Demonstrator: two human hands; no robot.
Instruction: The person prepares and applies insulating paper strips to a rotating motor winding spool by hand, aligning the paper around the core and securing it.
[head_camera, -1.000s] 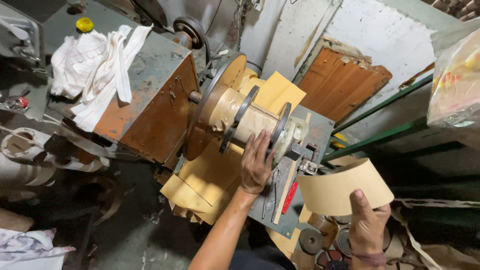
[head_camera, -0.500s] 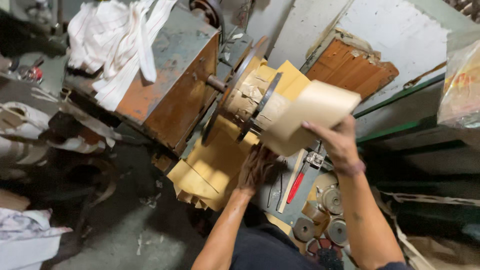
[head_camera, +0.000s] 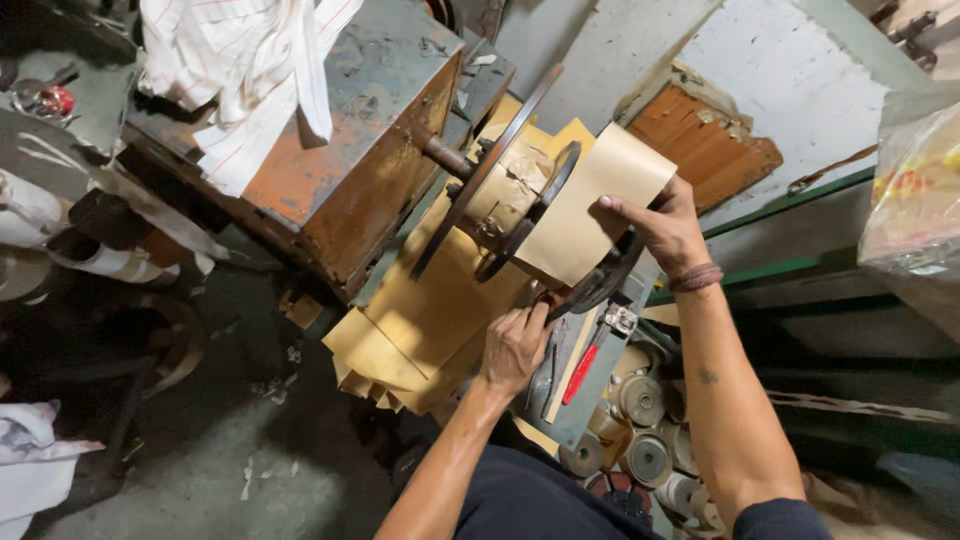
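My right hand (head_camera: 665, 225) presses a tan cardboard sheet (head_camera: 590, 205) around the drum (head_camera: 510, 195) of a rusty winding machine, fingers spread on the sheet's outer face. Two dark metal discs (head_camera: 490, 165) flank the drum on its shaft. My left hand (head_camera: 515, 345) sits under the drum, fingers curled at the sheet's lower edge and the machine's dark rim. Whether it grips the sheet is hidden.
A stack of tan cardboard sheets (head_camera: 420, 325) lies below the drum. The rusty orange gearbox (head_camera: 340, 170) carries a white striped cloth (head_camera: 250, 70). A red-handled tool (head_camera: 582, 372) and several metal wheels (head_camera: 640, 420) lie by my knees. A plastic bag (head_camera: 915, 200) hangs at right.
My right hand brought the cardboard sheet up from the lower right and laid it around the drum. My left hand dropped from the drum's face to its underside.
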